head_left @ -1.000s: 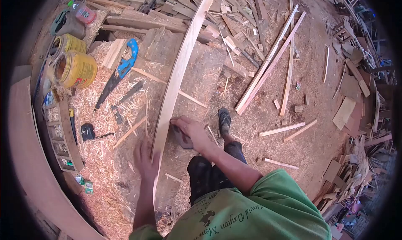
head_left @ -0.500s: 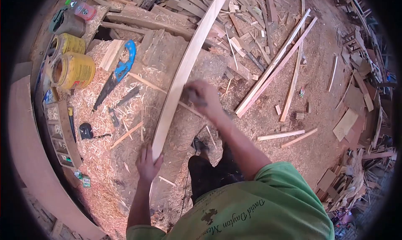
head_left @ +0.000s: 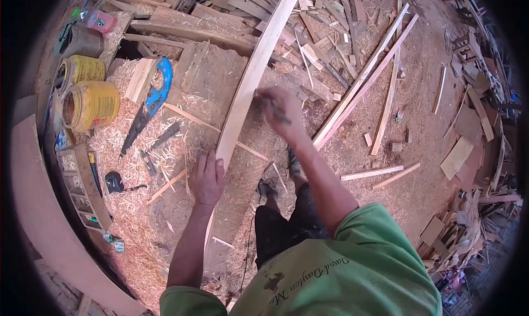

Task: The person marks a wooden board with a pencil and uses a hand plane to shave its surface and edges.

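A long pale wooden board (head_left: 250,79) runs slantwise across the work surface and up past the top of the view. My left hand (head_left: 208,178) grips its near part, fingers along the left side and thumb at the right. My right hand (head_left: 282,113) is at the board's right edge, farther up, closed around a dark object (head_left: 278,112). Motion blur hides what kind of thing it is. Left of the board, a blue-handled handsaw (head_left: 157,95) lies among shavings, with dark flat pieces (head_left: 167,134) nearby.
Two yellow plastic jars (head_left: 96,106) and a reddish bottle (head_left: 102,22) stand at the upper left. A black tape measure (head_left: 114,181) lies beside a wooden frame (head_left: 91,189). Long wood strips (head_left: 363,79) and several offcuts cover the ground to the right; scrap boards (head_left: 457,160) lie beyond.
My left hand has shifted slightly up along the board. My right hand has moved a little up and right, still closed around the dark object. The camera view has shifted slightly.
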A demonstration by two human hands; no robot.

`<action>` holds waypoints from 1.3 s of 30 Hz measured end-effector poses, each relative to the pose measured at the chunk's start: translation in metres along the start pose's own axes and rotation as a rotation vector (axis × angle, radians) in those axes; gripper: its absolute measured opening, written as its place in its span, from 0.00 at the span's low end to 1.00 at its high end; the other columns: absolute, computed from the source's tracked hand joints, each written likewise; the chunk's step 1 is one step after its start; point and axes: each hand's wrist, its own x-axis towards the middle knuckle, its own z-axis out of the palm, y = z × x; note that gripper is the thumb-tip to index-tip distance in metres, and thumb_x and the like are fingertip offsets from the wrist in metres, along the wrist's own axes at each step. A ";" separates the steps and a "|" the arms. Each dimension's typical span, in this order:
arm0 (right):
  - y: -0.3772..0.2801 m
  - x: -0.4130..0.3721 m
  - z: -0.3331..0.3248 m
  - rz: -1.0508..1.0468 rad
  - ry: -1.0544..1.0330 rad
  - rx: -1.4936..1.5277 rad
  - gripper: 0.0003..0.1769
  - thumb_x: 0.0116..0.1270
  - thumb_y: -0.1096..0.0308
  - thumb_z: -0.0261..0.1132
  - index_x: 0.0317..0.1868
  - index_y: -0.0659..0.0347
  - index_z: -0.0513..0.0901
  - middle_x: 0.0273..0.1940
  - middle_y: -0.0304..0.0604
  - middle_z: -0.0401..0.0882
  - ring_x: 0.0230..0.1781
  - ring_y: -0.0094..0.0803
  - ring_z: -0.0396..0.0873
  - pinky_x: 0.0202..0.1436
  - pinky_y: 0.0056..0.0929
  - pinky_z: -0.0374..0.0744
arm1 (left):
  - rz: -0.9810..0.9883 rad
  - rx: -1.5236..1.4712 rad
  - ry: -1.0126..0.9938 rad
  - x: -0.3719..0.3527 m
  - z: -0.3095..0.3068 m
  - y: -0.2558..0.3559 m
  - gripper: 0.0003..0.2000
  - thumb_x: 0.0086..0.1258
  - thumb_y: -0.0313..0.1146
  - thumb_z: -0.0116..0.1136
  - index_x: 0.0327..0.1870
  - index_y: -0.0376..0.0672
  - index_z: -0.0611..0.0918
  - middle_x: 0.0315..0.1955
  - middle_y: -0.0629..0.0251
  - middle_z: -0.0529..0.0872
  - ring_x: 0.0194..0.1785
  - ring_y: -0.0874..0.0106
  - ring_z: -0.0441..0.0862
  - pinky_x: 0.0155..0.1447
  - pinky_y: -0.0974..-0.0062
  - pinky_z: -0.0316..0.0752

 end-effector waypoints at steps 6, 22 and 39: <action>-0.031 -0.103 0.034 0.006 -0.110 0.113 0.13 0.69 0.69 0.68 0.51 0.56 0.93 0.44 0.52 0.91 0.45 0.54 0.91 0.51 0.48 0.88 | -0.050 -0.094 -0.005 0.000 -0.003 0.001 0.20 0.90 0.41 0.53 0.73 0.42 0.83 0.53 0.50 0.84 0.52 0.46 0.86 0.54 0.50 0.82; 0.069 0.120 -0.029 -0.001 0.377 0.018 0.18 0.75 0.67 0.67 0.59 0.65 0.93 0.46 0.59 0.94 0.46 0.51 0.93 0.50 0.42 0.87 | -0.049 -0.029 -0.007 -0.003 0.003 -0.004 0.21 0.90 0.42 0.49 0.69 0.38 0.83 0.54 0.45 0.84 0.55 0.42 0.85 0.56 0.43 0.80; 0.066 0.163 -0.050 0.061 0.171 -0.031 0.16 0.70 0.70 0.68 0.54 0.61 0.96 0.42 0.57 0.95 0.43 0.54 0.93 0.52 0.45 0.89 | -0.049 0.020 -0.071 -0.008 0.005 -0.009 0.22 0.89 0.42 0.50 0.73 0.39 0.82 0.57 0.45 0.85 0.56 0.43 0.85 0.57 0.44 0.79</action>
